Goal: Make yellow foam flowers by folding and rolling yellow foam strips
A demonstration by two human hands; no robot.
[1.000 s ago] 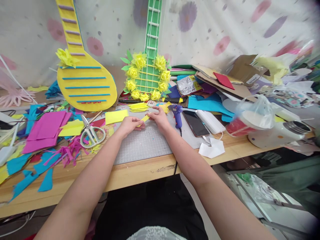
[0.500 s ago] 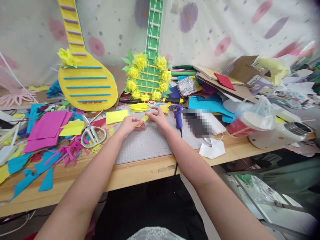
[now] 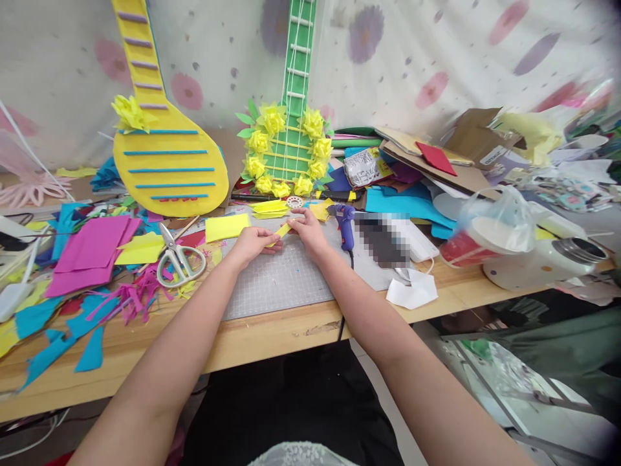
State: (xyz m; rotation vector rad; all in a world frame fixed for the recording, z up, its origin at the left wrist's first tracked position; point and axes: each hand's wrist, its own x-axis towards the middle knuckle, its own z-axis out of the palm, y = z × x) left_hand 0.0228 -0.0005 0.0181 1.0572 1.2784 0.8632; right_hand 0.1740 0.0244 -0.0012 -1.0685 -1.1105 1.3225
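Between my two hands, just above the grey cutting mat (image 3: pixel 281 278), is a narrow folded strip of yellow paper (image 3: pixel 283 230). My left hand (image 3: pixel 253 244) pinches its lower left end, and my right hand (image 3: pixel 308 230) grips the upper right end with the fingertips. A yellow paper stack (image 3: pixel 227 227) lies to the left of my left hand. Behind my hands rest more yellow paper pieces (image 3: pixel 270 208) and a small white ring (image 3: pixel 294 202). A purple glue gun (image 3: pixel 345 226) stands right of my right hand, its cord running down toward me.
White-handled scissors (image 3: pixel 180 259) lie left, among magenta paper (image 3: pixel 92 249) and blue scraps. A yellow paper instrument (image 3: pixel 169 162) and a green one with yellow flowers (image 3: pixel 294 152) lean at the back. On the right are a bagged cup (image 3: pixel 490 236) and an open bottle (image 3: pixel 543 262).
My right hand has shifted slightly, and more of the yellow strip shows stretched between my fingers. Both hands keep hold of it; the other things stay in place.
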